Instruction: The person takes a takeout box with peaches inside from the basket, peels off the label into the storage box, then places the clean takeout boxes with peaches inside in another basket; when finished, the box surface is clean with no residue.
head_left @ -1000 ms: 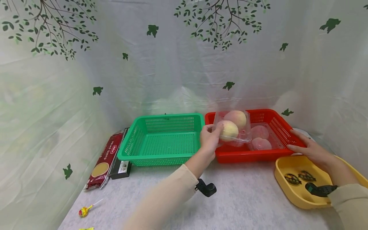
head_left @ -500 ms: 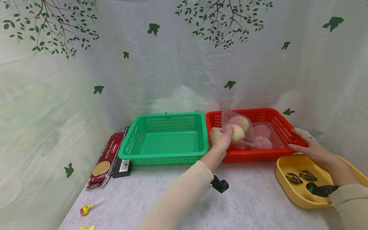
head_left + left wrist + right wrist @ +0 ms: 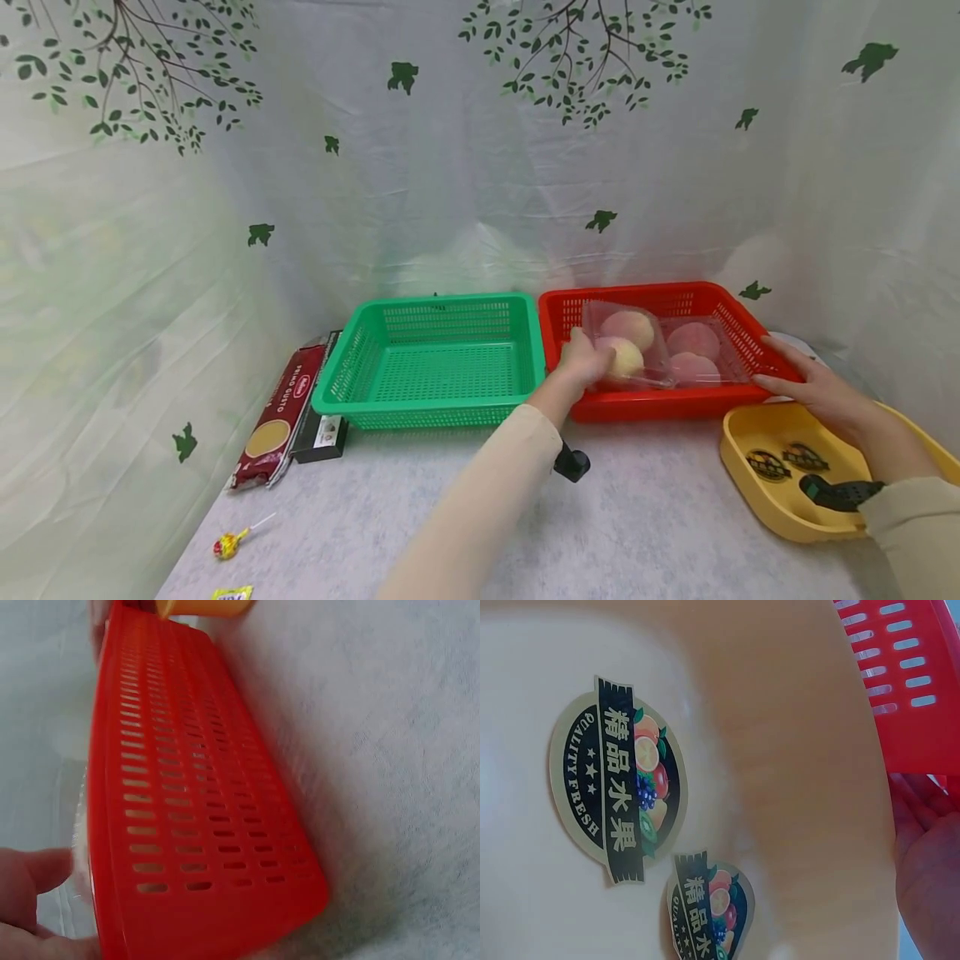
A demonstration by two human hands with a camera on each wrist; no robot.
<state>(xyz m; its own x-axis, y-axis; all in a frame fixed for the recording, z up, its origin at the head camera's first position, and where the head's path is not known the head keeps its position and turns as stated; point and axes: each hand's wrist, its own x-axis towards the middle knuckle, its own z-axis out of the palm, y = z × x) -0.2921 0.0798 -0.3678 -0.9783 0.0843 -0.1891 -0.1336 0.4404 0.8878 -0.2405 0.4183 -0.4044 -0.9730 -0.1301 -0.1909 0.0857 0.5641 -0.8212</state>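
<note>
My left hand [image 3: 585, 360] grips the left side of a clear plastic pack of peaches [image 3: 630, 329] inside the red basket [image 3: 660, 408]. Next to it on the right lies another clear pack of peaches [image 3: 694, 340]. In the left wrist view the basket wall [image 3: 187, 922] hides most of the pack; the thumb and a finger [image 3: 49, 870] show at its rim. My right hand [image 3: 821, 396] holds the basket's right front corner, thumb at the front. In the right wrist view that hand [image 3: 934, 862] reaches beneath the rim, fingertips partly hidden.
A green basket [image 3: 420, 415] without contents stands left of the red one. At the right is a yellow tray [image 3: 780, 510] with fruit stickers [image 3: 768, 466]. A red bag [image 3: 279, 412], black box [image 3: 318, 443], lollipop [image 3: 227, 546] and small yellow packet [image 3: 232, 593] lie left.
My left hand has moved right and lowered the pack of peaches from above the red basket's left part into it. The right hand stays at the basket's corner.
</note>
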